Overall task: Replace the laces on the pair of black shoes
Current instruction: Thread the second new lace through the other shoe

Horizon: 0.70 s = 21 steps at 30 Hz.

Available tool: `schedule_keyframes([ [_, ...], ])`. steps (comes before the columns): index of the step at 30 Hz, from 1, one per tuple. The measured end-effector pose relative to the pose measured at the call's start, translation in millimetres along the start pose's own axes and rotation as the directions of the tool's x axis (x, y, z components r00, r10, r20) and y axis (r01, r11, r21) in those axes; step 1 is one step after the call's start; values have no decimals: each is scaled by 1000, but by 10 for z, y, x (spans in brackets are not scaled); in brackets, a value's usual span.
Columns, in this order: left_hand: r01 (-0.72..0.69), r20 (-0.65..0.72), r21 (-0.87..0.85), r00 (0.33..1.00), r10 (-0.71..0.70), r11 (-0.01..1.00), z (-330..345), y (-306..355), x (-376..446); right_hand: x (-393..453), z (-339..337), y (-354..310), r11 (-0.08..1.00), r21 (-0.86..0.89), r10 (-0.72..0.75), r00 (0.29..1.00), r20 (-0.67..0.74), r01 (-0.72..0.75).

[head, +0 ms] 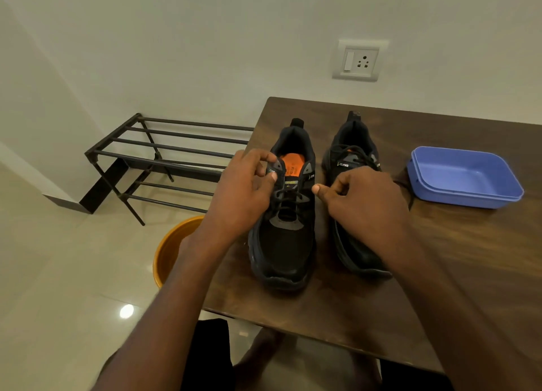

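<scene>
On the table (440, 258), our left hand (240, 197) pinches the left shoe (283, 214) near its top eyelets, and our right hand (363, 200) is curled at its lace (289, 198). We should hold the shoe firm and draw the lace out slowly, one eyelet at a time.

White wall (205, 38) with switch socket (359, 60), glossy tiled floor (58, 273), dark metal rack (164, 159), wooden table (469, 258)

The right hand (363, 198) hides much of the right shoe (356, 167).
</scene>
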<state>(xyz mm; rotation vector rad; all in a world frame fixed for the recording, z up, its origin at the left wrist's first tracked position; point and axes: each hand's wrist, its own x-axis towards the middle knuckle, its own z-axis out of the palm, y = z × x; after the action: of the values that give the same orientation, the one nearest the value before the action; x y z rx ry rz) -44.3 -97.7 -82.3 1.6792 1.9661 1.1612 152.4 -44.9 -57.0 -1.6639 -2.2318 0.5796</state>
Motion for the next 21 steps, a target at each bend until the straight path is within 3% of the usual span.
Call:
schedule_keyframes([
  [3,-31,-80,-68,996,25,997,-3,88,-3,-94,-126,-113,945,327,-27,997,78,0],
  [6,21,-42,-314,998,-36,949,-23,210,-30,-202,-251,-290,761,648,-180,954,238,-18],
  [9,190,113,-622,982,-153,760,-5,340,-69,-259,-320,-403,542,840,-310,925,219,-18],
  [11,269,254,-769,961,-109,579,-6,418,-85,-252,-347,-442,410,912,-325,929,179,-33],
  [13,312,345,-830,938,-14,463,-22,464,-96,-226,-371,-440,328,944,-305,941,147,-41],
  [15,333,402,-818,914,51,468,-36,472,-102,-187,-400,-403,235,970,-292,947,134,-65],
  [18,321,460,-760,880,119,565,-36,473,-101,-144,-429,-334,55,991,-308,942,132,-121],
  [21,284,439,-745,890,121,604,-45,467,-102,-132,-444,-301,-58,987,-289,948,130,-153],
])
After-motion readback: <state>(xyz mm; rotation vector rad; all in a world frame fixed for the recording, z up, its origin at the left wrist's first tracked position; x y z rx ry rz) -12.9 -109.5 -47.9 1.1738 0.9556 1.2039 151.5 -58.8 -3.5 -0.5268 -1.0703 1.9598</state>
